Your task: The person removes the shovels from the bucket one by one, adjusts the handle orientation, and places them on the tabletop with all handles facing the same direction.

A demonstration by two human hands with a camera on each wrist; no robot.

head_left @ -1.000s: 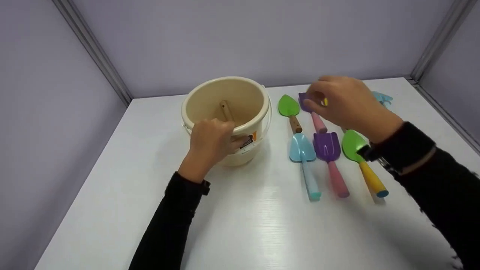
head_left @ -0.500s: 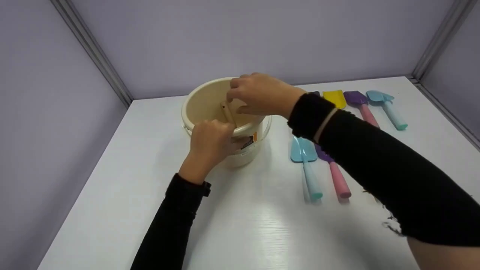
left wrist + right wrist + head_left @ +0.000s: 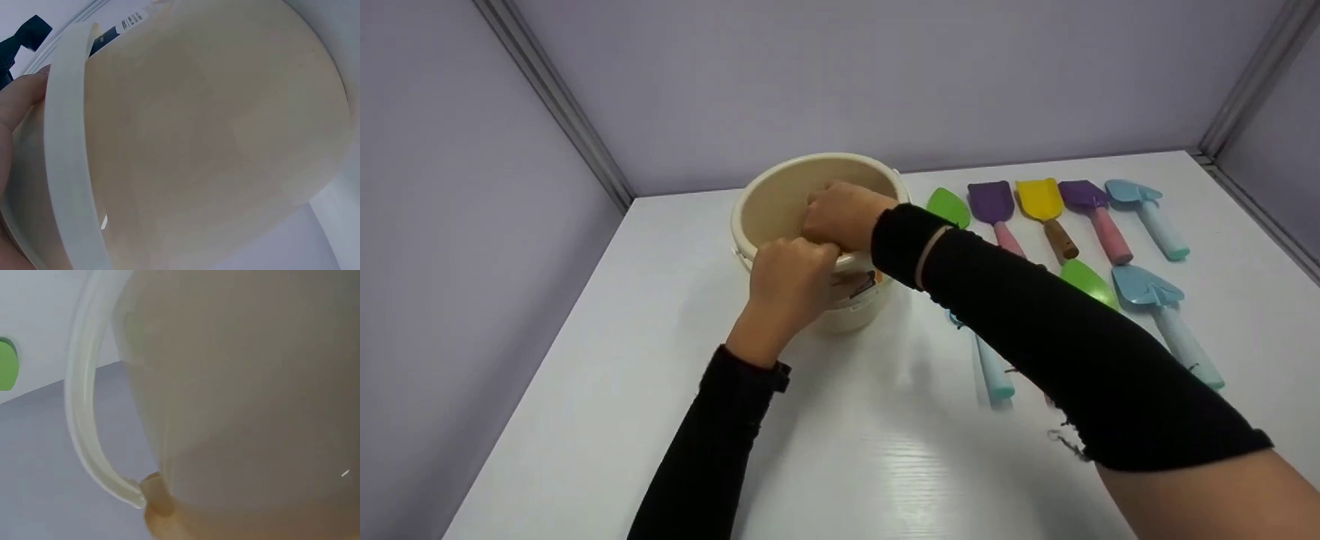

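At the centre of the head view, slightly left, a cream bucket [image 3: 817,247] stands upright on the white table [image 3: 607,375]. The left hand [image 3: 789,281] curls over the near rim, gripping it. The right hand [image 3: 840,216] reaches down into the bucket's mouth with knuckles up; whether its fingers hold anything inside cannot be told. The right sleeve [image 3: 1057,337] crosses the frame from lower right and hides part of the toy shovels lying to the right of the bucket: a light blue handle [image 3: 994,371] pokes out below it, and a green blade [image 3: 1086,281] above it. In the upper right a row lies uncovered: green shovel [image 3: 949,206], purple shovel [image 3: 991,204], yellow shovel [image 3: 1041,202], a second purple shovel [image 3: 1087,202], light blue rake [image 3: 1144,206]. Another light blue shovel [image 3: 1162,311] lies nearer.

In the left wrist view the bucket wall fills the frame, its white handle band [image 3: 70,152] running down the left side, fingers [image 3: 17,107] at the left edge.

In the right wrist view the bucket wall fills the right, a pale handle arc [image 3: 84,427] to the left
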